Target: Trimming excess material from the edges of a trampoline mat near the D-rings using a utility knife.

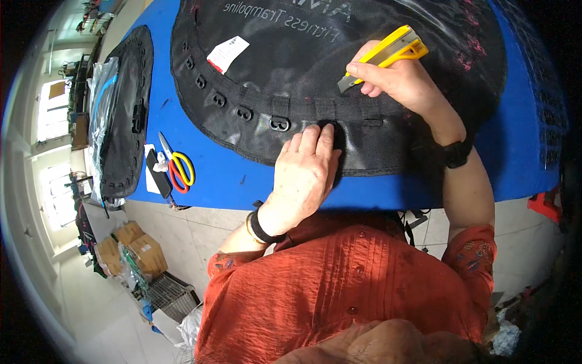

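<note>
A round black trampoline mat (273,67) lies over the blue table, with a row of black plastic hooks (279,124) sewn along its rim. My left hand (303,173) rests on this rim, fingers stretched out, just right of one hook. What lies under its fingertips is hidden. My right hand (403,82) is closed round a yellow utility knife (391,53) above the mat. The knife's blade is out and points down and left, close to the webbing strips. A white and red label (228,54) sits on the mat's left part.
Scissors (176,165) with red and yellow handles lie left of the mat on the blue table (212,182), beside a black bar-shaped object (159,174). Farther left is another black mat (125,115) with clear plastic. Cardboard boxes (145,253) stand on the floor, near a wire cart (167,296).
</note>
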Demonstrator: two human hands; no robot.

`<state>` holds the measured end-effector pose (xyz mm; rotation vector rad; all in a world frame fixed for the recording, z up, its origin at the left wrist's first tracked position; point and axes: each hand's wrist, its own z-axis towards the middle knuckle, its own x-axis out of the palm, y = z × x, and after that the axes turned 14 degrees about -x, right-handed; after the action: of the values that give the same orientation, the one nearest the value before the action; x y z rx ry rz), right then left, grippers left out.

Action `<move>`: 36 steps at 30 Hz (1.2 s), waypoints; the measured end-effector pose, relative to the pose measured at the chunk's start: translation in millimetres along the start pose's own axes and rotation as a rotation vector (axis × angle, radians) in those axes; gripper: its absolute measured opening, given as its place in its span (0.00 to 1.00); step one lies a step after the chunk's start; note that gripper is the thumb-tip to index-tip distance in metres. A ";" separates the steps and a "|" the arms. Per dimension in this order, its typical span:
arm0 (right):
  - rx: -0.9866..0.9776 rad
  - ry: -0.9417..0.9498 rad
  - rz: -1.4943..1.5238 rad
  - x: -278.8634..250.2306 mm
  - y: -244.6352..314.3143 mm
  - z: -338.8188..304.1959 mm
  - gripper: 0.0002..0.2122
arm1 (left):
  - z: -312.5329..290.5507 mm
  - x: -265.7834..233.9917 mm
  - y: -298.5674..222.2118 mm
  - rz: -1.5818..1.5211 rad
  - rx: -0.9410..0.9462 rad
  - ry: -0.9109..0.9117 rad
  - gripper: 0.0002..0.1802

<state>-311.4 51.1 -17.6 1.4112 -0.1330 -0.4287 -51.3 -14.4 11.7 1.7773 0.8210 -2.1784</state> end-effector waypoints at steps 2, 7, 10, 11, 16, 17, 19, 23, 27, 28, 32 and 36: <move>-0.010 0.020 -0.012 0.4 6.0 -0.4 0.10 | 3.7 -3.8 4.2 0.000 0.048 0.034 0.27; 0.071 0.049 -0.079 -0.8 7.9 0.9 0.11 | 10.8 -7.2 16.5 -0.113 0.056 0.088 0.24; 0.042 0.036 -0.008 2.9 18.2 -3.3 0.11 | 3.9 -5.3 16.6 -0.154 0.020 0.074 0.27; 0.024 0.028 0.031 5.4 20.4 -4.2 0.11 | -0.4 -4.4 13.9 -0.140 0.002 0.062 0.28; -0.071 0.107 0.163 12.5 19.2 -8.2 0.10 | -18.1 13.5 0.0 -0.074 -0.027 -0.006 0.36; -0.064 0.144 0.169 12.0 20.3 -7.8 0.10 | -22.1 19.0 0.8 -0.050 -0.020 -0.022 0.37; -0.102 0.135 0.189 15.2 17.8 -9.3 0.09 | -22.9 23.3 -0.1 -0.066 -0.031 -0.061 0.37; -0.111 0.158 0.198 18.6 18.4 -10.6 0.09 | -27.7 29.9 -6.1 -0.069 -0.080 -0.110 0.36; -0.119 0.245 0.173 14.9 24.9 -11.5 0.11 | -30.4 27.8 -6.9 -0.116 -0.103 -0.104 0.35; -0.136 0.266 0.168 13.8 25.3 -12.4 0.11 | -32.3 27.4 -7.0 -0.120 -0.105 -0.109 0.35; -0.138 0.243 0.219 20.7 32.3 -18.1 0.09 | -39.3 26.7 -6.8 -0.111 -0.113 -0.112 0.34; -0.118 0.243 0.232 25.7 36.0 -21.3 0.10 | -42.7 30.9 -2.6 -0.135 -0.117 -0.135 0.36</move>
<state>-273.0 64.8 9.7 1.3024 -0.0715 -0.0706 -24.8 16.4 -22.0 1.5431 1.0402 -2.2525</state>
